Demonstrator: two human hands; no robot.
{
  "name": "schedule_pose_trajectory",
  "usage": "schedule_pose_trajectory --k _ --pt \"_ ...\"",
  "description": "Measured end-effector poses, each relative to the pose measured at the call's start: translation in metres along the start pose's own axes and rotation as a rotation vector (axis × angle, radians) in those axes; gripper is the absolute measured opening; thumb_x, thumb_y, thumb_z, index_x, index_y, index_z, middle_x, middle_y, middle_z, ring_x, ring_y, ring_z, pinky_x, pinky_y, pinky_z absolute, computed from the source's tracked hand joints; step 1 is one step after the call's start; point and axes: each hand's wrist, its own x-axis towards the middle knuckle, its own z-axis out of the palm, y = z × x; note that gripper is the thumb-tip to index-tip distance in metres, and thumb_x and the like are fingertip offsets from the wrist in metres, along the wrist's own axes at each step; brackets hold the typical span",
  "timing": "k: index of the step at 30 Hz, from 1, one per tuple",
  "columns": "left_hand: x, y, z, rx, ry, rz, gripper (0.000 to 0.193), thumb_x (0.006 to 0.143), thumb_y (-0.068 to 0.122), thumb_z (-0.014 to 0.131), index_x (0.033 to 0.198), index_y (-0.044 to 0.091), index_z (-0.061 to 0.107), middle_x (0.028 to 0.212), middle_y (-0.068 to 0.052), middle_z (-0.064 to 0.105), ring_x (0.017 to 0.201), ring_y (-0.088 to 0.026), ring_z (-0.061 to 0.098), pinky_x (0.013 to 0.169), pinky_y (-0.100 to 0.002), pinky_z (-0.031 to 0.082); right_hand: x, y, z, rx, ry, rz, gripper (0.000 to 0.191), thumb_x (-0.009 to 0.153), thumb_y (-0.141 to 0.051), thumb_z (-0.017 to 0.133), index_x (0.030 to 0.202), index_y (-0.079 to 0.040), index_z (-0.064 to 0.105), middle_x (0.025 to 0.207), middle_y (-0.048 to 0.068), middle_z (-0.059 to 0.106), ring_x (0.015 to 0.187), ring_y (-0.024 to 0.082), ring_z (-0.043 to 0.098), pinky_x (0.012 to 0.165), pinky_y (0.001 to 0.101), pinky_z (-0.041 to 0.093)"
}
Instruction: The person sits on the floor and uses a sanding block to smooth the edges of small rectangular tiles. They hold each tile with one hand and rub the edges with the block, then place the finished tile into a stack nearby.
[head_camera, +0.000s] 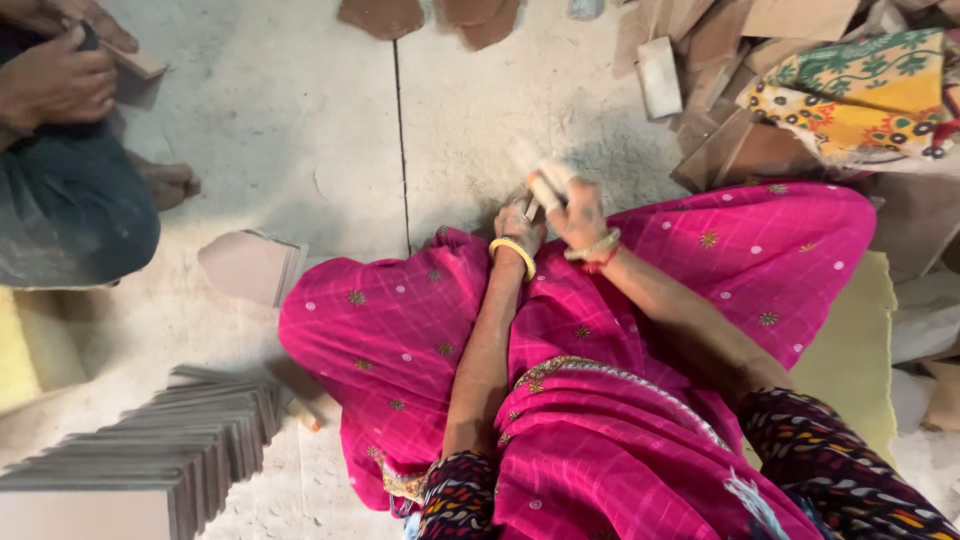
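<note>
Pale stick (543, 186) gripped in both hands over the floor (300, 120), just past the pink-draped knees.

The stick is blurred; its long axis runs diagonally, far end pointed up-left away from the body, near end down toward the lap. The right hand (580, 212) is closed around the upper part; the left hand (520, 226) is pinched on the lower end, the two hands touching. A yellow bangle (513, 252) is worn on the left wrist. A stack of flat tiles (150, 450) is seen at lower left, a loose slab (250, 265) beside the knee, rubble (700, 90) at upper right. Another person's hands (55, 70) are seen at upper left, well apart.
</note>
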Motion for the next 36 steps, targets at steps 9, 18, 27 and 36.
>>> schedule_pose_trajectory --k 9,18,27,36 --pt "0.003 0.004 -0.014 0.202 -0.094 0.134 0.027 0.083 0.021 0.073 0.110 0.017 0.072 0.102 -0.017 0.074 0.100 -0.041 0.069 0.084 -0.049 0.056 -0.023 0.034 0.003 -0.181 -0.042 -0.172 0.030 0.097 -0.011 0.067 0.127 -0.011 0.073 0.093 0.020 0.069 0.076 0.036 0.066 0.068 0.0472 0.052" --pt "0.002 -0.005 -0.015 0.131 -0.123 0.080 0.027 0.080 0.019 0.069 0.105 0.020 0.078 0.096 -0.016 0.076 0.094 -0.036 0.073 0.081 -0.045 0.058 0.020 0.025 -0.014 0.201 -0.100 0.082 0.034 0.097 -0.009 0.063 0.130 -0.003 0.067 0.089 0.021 0.071 0.069 0.033 0.067 0.062 0.0374 0.052" --pt "0.002 -0.007 -0.015 0.152 -0.161 0.054 0.032 0.085 0.029 0.075 0.116 0.023 0.074 0.099 -0.015 0.076 0.094 -0.037 0.072 0.081 -0.043 0.057 0.020 0.008 -0.017 -0.130 -0.023 -0.158 0.038 0.096 -0.007 0.064 0.133 -0.006 0.067 0.099 0.020 0.075 0.068 0.032 0.070 0.065 0.0370 0.057" --pt "0.005 -0.008 -0.013 0.158 -0.127 0.100 0.025 0.088 0.026 0.075 0.113 0.022 0.074 0.100 -0.015 0.075 0.093 -0.038 0.072 0.076 -0.045 0.057 0.002 0.031 -0.005 -0.122 0.021 -0.126 0.040 0.092 -0.002 0.068 0.132 -0.002 0.062 0.104 0.022 0.074 0.087 0.035 0.073 0.077 0.0433 0.058"
